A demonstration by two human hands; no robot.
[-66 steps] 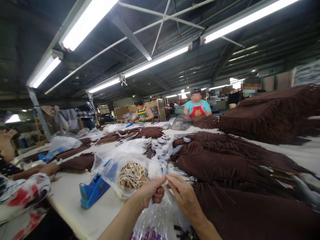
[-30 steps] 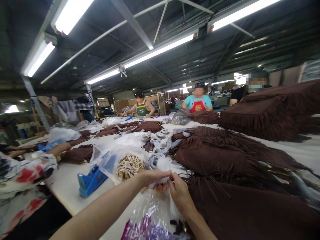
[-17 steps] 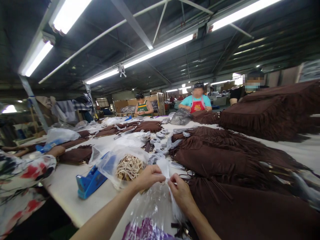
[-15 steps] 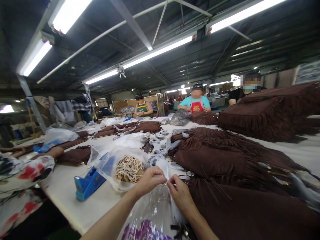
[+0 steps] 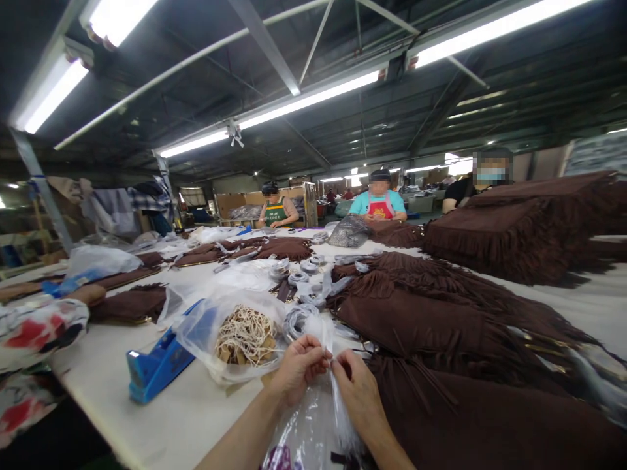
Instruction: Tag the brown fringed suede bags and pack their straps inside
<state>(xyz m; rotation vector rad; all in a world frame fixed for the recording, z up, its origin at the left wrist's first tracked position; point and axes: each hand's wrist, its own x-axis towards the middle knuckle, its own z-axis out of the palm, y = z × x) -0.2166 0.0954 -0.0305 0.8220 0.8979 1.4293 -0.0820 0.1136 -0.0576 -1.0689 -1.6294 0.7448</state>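
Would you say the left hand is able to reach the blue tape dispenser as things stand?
Probably, but not freely: the left hand pinches the clear plastic bag with the right hand. Only bare table lies between it and the blue tape dispenser.

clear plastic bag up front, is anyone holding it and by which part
Yes: the left hand and right hand both pinch the clear plastic bag at its gathered top, fingertips close together there.

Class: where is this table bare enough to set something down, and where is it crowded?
Bare table shows at the near edge, between the blue tape dispenser and the left hand, and far right behind the brown fringed fabric. The middle is crowded: bag of cord, ribbon rolls.
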